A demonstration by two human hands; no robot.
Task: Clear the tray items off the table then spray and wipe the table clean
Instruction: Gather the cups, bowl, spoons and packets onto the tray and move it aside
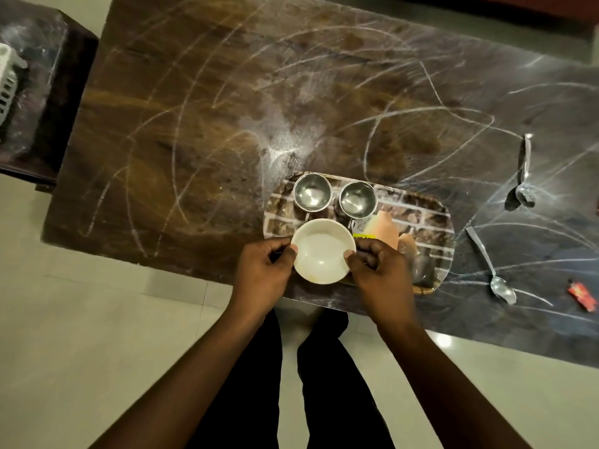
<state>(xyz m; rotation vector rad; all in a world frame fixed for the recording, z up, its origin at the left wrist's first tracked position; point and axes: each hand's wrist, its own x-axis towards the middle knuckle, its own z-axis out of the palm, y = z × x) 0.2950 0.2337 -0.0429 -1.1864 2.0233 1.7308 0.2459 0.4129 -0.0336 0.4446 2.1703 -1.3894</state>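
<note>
A white bowl [322, 251] sits at the near left end of a patterned tray [421, 209] on the dark, chalk-scribbled table [194, 124]. My left hand [262, 273] grips the bowl's left rim and my right hand [382, 277] grips its right rim, thumbs on the edge. Behind the bowl stand two steel cups [311, 192] [356, 199] on the tray. A peach-coloured item [384, 231] and a yellow-labelled packet [363, 236] lie on the tray, partly hidden by my right hand.
Two steel spoons [525, 176] [496, 273] lie on the table right of the tray. A red wrapper [582, 297] is near the right edge. A side table with a white basket [8, 82] stands at the far left. Pale floor lies below.
</note>
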